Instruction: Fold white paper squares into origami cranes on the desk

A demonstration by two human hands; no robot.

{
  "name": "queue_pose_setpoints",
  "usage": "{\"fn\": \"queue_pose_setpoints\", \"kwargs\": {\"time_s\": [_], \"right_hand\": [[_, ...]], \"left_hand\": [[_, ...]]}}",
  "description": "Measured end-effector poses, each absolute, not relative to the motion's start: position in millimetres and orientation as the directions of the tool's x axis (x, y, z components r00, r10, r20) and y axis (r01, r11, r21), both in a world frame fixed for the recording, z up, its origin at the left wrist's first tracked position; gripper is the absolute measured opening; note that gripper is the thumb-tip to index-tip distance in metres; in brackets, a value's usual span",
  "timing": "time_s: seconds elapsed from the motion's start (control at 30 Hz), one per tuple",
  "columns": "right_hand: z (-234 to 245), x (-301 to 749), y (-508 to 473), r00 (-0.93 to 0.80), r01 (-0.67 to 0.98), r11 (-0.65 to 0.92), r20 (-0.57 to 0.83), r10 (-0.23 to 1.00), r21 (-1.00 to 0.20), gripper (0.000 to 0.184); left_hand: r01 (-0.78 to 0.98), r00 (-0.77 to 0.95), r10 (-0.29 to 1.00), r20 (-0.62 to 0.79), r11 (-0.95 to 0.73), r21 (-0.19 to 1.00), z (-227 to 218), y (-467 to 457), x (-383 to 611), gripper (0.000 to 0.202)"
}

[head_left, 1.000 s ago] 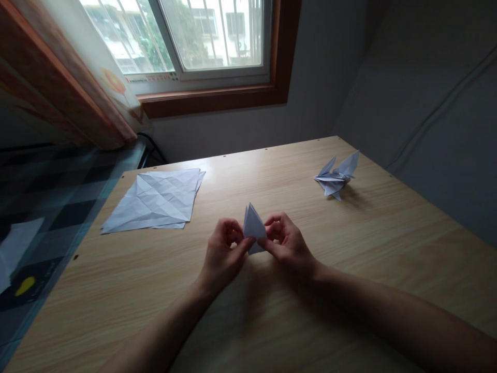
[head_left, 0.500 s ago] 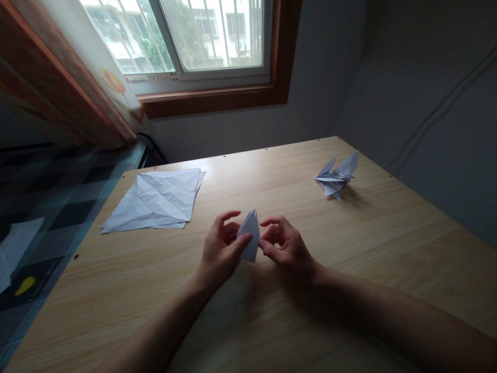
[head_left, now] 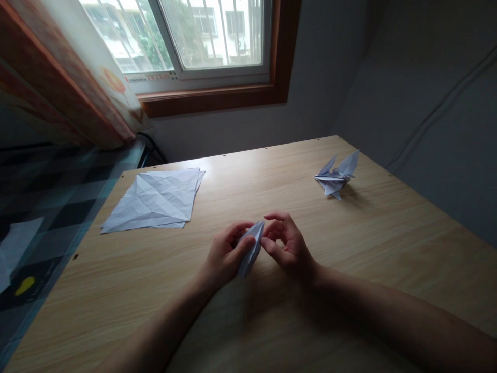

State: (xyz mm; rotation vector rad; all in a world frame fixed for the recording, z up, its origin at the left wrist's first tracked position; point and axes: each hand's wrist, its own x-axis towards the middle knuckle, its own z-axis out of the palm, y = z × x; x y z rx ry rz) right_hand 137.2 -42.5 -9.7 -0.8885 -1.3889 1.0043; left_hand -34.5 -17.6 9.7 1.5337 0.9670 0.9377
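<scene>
A small piece of white paper, folded into a narrow pointed shape, is tilted above the table with its tip up and to the right. My left hand grips it, thumb flat on the near face and fingers behind. Several layers show along its right edge. Close to that edge is my right hand, its fingers loosely curved and its thumb and forefinger apart. The right thumb tip reaches the paper's edge; whether it touches, I cannot tell.
Creased white paper sheets lie at the back left of the wooden table. A folded paper figure with upright wing-like points stands at the back right. Left of the table is a checked cloth; beyond are a curtain and a window.
The folded paper has turned, leaning right and showing its layered edge, and sits slightly lower. My left hand has tilted with it. My right thumb has shifted slightly right.
</scene>
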Motion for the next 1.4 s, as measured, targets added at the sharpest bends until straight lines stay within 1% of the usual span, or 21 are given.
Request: {"fn": "queue_pose_setpoints", "kwargs": {"time_s": [0.13,0.3,0.5,0.63,0.73,0.87,1.03,1.2,1.27,1.4], "right_hand": [[-9.5,137.2,-41.6,-0.050,-0.010,0.321,0.321,0.946,-0.947,0.026],[-9.5,136.3,-40.6,-0.006,-0.009,0.306,0.306,0.952,-0.952,0.024],[-8.3,136.0,-39.0,-0.022,-0.040,0.265,0.266,0.964,-0.963,0.023],[-7.9,137.0,-40.2,-0.029,-0.015,0.273,0.273,0.962,-0.962,0.022],[-8.9,138.0,-41.4,-0.053,0.031,0.276,0.274,0.960,-0.961,0.021],[-9.6,138.1,-43.1,-0.051,0.100,0.307,0.303,0.952,-0.947,0.021],[-7.8,137.1,-44.7,0.013,0.161,0.385,0.392,0.920,-0.909,0.022],[-5.2,137.7,-44.3,0.076,0.185,0.423,0.442,0.894,-0.887,0.009],[-5.2,137.7,-44.2,0.080,0.218,0.440,0.465,0.882,-0.871,0.008],[-8.0,137.0,-44.1,0.136,0.206,0.411,0.441,0.887,-0.888,0.009]], "left_hand": [[0.157,0.364,0.928,0.073,-0.138,0.978,9.9,-18.5,-33.5,0.033],[0.178,0.349,0.934,0.072,-0.141,0.974,6.9,-19.2,-33.4,0.030],[0.198,0.349,0.935,0.066,-0.142,0.970,4.0,-19.6,-33.7,0.029],[0.180,0.349,0.934,0.073,-0.143,0.973,3.7,-19.5,-33.4,0.030],[0.204,0.354,0.933,0.063,-0.143,0.968,4.8,-19.0,-33.0,0.033],[0.225,0.359,0.931,0.068,-0.157,0.962,6.2,-18.3,-32.4,0.032],[0.245,0.372,0.926,0.062,-0.162,0.956,6.0,-18.8,-32.3,0.030],[0.283,0.376,0.923,0.081,-0.198,0.939,9.2,-18.7,-31.9,0.026],[0.307,0.381,0.920,0.098,-0.225,0.925,10.1,-18.3,-31.9,0.024],[0.328,0.386,0.917,0.098,-0.236,0.915,7.9,-17.9,-33.1,0.025]]}}
